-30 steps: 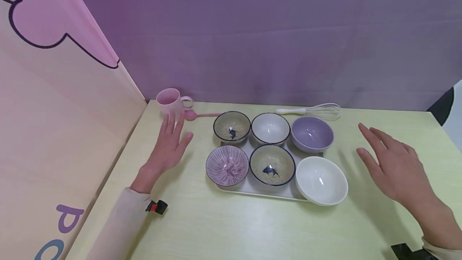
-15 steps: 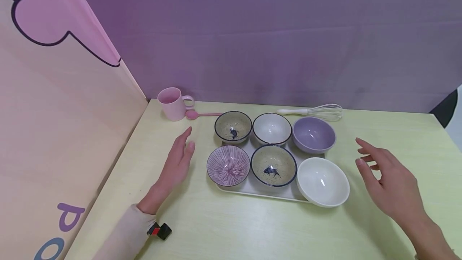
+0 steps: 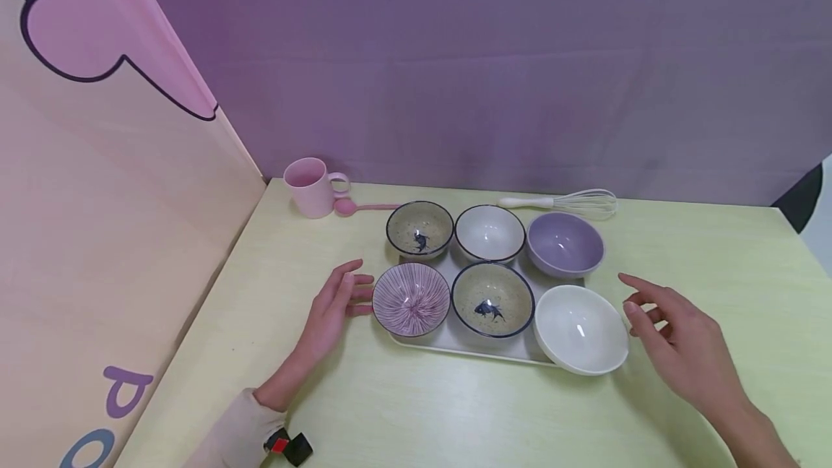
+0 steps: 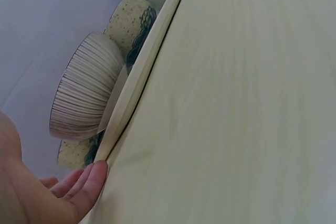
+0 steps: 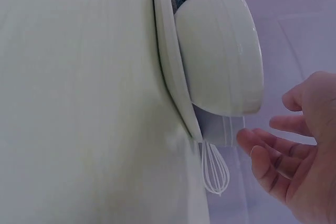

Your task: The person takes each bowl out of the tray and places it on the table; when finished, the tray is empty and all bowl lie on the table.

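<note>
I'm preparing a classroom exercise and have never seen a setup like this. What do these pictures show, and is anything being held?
There is no machine here, just one person's bare left hand and right hand. The wide picture comes from a camera worn on the head, looking forward and down. The other two come from a camera on each wrist, so the table looks turned on its side.

On the table, a white tray carries six bowls: a striped bowl, two speckled bowls, a dark-rimmed bowl, a purple bowl and a white bowl. Behind are a whisk, a pink spoon and a pink mug.

Neither hand visibly holds anything. The left fingertips are at the tray's edge, perhaps touching it; the right hand is near the white bowl but apart from it.
</note>
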The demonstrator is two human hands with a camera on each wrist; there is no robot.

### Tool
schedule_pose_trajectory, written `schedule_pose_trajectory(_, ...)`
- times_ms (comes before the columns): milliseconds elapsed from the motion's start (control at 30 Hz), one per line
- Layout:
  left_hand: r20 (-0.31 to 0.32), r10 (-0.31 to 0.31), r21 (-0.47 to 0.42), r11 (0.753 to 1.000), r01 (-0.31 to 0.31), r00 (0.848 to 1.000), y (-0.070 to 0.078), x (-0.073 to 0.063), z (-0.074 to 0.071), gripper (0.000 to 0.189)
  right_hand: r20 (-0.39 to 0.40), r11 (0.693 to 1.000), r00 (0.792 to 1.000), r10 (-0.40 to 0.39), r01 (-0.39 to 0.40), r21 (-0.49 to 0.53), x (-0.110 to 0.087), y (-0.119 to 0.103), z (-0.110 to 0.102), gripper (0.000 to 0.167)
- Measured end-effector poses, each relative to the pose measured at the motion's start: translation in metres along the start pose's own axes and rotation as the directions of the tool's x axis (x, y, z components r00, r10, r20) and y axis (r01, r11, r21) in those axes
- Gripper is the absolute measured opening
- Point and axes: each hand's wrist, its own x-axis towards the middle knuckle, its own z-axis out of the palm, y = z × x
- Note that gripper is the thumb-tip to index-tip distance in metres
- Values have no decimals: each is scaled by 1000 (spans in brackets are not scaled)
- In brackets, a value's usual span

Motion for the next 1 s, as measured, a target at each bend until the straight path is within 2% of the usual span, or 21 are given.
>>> schedule_pose_trajectory(167, -20, -105, -38, 994, 104, 994, 7, 0, 7, 43, 105, 999, 994, 21, -18, -33, 1, 5, 1, 42)
schedule_pose_trajectory(300, -50, -124, -62, 991, 120, 991, 2, 6, 10, 42, 187, 999, 982, 19, -11, -40, 3, 9, 2, 41)
schedule_pose_trajectory(567, -23, -93, -2, 996, 93, 995, -4, 11, 18, 39, 238, 999, 971, 34, -39, 16, 3, 17, 7, 39)
schedule_pose_trajectory(733, -11, -73, 17, 997, 74, 997, -7, 11, 20, 36, 261, 993, 963, 68, -90, 75, 3, 18, 7, 36)
schedule_pose_trajectory(1000, 31, -47, 11, 999, 46, 998, -13, 11, 18, 37, 350, 965, 925, 151, -215, 150, 3, 24, 6, 34)
